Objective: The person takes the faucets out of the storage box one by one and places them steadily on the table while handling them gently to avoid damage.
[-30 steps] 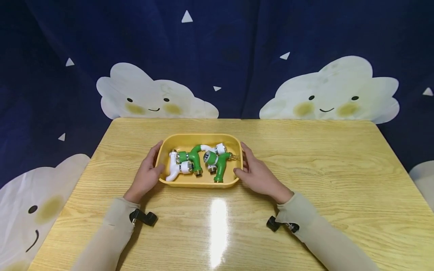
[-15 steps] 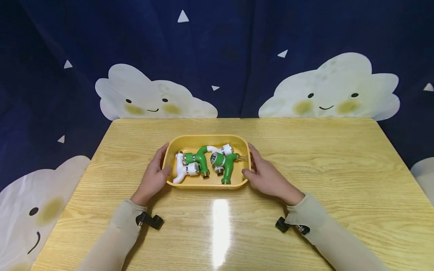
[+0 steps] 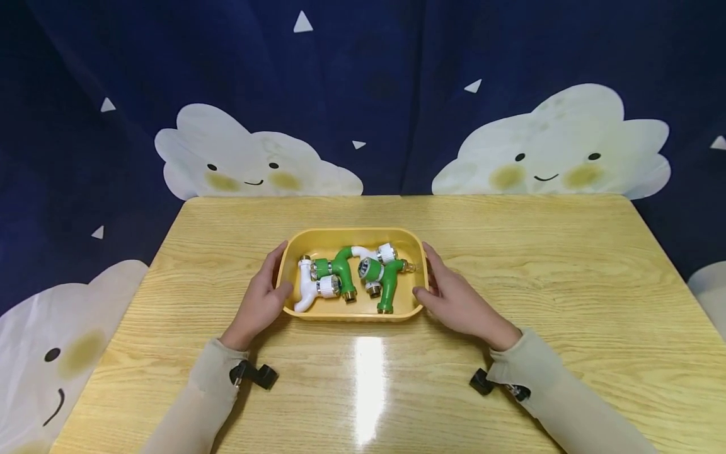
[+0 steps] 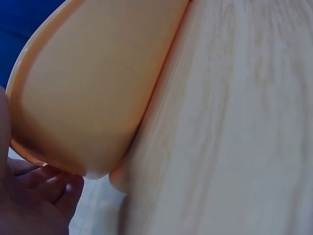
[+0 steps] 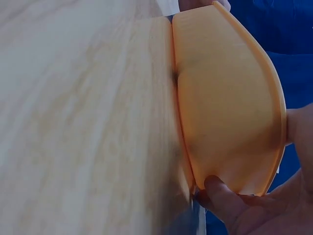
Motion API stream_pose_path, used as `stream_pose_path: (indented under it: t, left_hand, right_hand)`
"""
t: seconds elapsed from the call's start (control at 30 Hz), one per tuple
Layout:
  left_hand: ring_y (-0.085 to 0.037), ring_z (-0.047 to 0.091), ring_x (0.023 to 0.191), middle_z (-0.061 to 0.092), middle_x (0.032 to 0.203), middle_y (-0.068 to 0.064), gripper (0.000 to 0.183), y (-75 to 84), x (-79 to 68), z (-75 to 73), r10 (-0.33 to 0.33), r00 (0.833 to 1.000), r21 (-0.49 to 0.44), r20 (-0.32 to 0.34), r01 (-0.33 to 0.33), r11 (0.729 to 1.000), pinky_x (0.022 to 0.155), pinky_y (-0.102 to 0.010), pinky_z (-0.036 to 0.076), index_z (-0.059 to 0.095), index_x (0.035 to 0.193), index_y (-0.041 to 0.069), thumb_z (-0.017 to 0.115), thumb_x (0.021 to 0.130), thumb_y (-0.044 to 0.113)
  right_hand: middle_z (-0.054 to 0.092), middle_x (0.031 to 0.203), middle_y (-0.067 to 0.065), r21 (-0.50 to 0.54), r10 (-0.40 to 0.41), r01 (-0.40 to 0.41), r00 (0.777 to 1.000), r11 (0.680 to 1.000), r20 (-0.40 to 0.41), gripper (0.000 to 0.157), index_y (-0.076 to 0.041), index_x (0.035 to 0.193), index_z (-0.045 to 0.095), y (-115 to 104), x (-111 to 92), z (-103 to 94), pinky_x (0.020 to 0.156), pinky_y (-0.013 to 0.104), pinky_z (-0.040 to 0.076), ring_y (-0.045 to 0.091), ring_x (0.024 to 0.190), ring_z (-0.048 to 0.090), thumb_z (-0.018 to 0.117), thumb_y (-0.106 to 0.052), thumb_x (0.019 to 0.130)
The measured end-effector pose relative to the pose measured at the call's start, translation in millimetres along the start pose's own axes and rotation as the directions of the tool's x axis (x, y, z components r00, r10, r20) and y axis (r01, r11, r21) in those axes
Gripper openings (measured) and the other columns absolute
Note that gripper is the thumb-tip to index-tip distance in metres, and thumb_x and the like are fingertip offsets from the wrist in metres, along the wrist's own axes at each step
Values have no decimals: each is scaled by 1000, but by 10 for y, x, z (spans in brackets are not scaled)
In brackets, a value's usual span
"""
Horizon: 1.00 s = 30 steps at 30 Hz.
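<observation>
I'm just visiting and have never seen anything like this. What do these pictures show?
No machine arm works here: each grip is simply a person's bare hand, the left hand and the right hand. The wide picture comes from a camera on the head, looking forward and down; the two close ones come from wrist cameras. The hands hold a yellow tub by its ends, close to a wooden table; I can't tell whether it touches. Inside lie two green taps and two white taps.

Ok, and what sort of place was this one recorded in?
Probably an indoor recording setup, though the wider room isn't shown: a dark-blue cloth backdrop printed with smiling clouds hangs behind a wood-grain table, and black wrist-worn devices suggest deliberate filming.
</observation>
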<state>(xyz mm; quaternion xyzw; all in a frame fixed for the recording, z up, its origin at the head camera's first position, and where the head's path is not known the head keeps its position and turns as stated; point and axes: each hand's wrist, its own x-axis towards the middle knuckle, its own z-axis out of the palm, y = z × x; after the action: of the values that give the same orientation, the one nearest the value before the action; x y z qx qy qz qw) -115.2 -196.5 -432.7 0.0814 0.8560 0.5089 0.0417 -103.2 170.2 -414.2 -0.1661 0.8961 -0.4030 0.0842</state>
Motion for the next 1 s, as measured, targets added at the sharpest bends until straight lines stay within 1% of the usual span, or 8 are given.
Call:
stream_pose_path:
  t: [0.13, 0.2, 0.33, 0.4, 0.47, 0.67, 0.83, 1.0]
  left_hand:
    - [-31, 45, 147, 38, 165, -16, 75, -3, -18, -9, 1, 1000, 9, 1, -1, 1000, 112, -16, 37, 23, 164, 14, 48, 95, -2]
    - [-32, 48, 145, 41, 164, -18, 76, -1, -26, -16, 4, 1000, 14, 9, -4, 1000, 105, -11, 37, 23, 164, 14, 48, 94, -2]
    - [-36, 49, 144, 42, 162, -22, 78, 12, -34, -37, 18, 999, 19, 44, -19, 1000, 110, -32, 46, 20, 164, 12, 49, 93, -3]
    - [-38, 48, 145, 41, 162, -24, 80, 16, -25, -44, 23, 998, 11, 62, -24, 1000, 111, -47, 46, 18, 165, 12, 48, 93, -4]
    - [-39, 47, 146, 39, 163, -25, 81, 22, -20, -42, 28, 997, 5, 71, -28, 1000, 112, -54, 43, 16, 165, 11, 48, 92, -4]
    - [-39, 49, 143, 38, 163, -24, 81, 31, -4, -31, 20, 997, -13, 68, -19, 1000, 108, -54, 46, 16, 165, 10, 49, 92, -5]
    - [-39, 51, 141, 39, 162, -25, 82, 23, -9, -36, 13, 998, 2, 60, -13, 1000, 110, -55, 44, 16, 165, 10, 50, 92, -4]
    - [-38, 45, 146, 34, 166, -22, 82, 8, 36, -35, 4, 998, -3, 63, -4, 1000, 117, -56, 38, 14, 166, 12, 49, 92, -3]
  right_hand:
    - [48, 155, 28, -35, -6, 6, 1000, 999, 1, 86, -15, 167, 4, -12, -41, 1, 110, 55, 48, 38, 135, 58, 58, -22, 101]
    - [47, 156, 29, -47, -7, 7, 1000, 999, 4, 86, -15, 167, 2, -18, -59, 5, 111, 56, 48, 39, 137, 57, 58, -22, 102]
    - [45, 156, 30, -60, -2, 3, 1000, 998, 9, 85, -12, 167, 0, -24, -81, 12, 111, 56, 47, 38, 138, 56, 56, -23, 103]
    - [47, 155, 30, -61, 11, -10, 1000, 998, 12, 85, -12, 167, 0, -27, -86, 15, 109, 55, 49, 35, 133, 59, 55, -23, 103]
    - [49, 153, 30, -63, 19, -19, 1000, 998, 11, 84, -11, 167, 1, -29, -98, 15, 105, 53, 51, 33, 125, 63, 55, -24, 103]
    - [45, 156, 31, -69, 18, -18, 1000, 997, 7, 84, -9, 166, 0, -20, -102, 12, 106, 53, 51, 30, 123, 63, 54, -25, 104]
    - [52, 151, 31, -69, 10, -9, 1000, 998, 10, 84, -13, 167, 0, -13, -86, 14, 101, 51, 53, 28, 113, 67, 55, -28, 104]
    - [45, 156, 31, -66, 27, -26, 999, 997, 18, 81, -11, 166, -2, -13, -70, 8, 109, 54, 49, 35, 129, 63, 50, -30, 107]
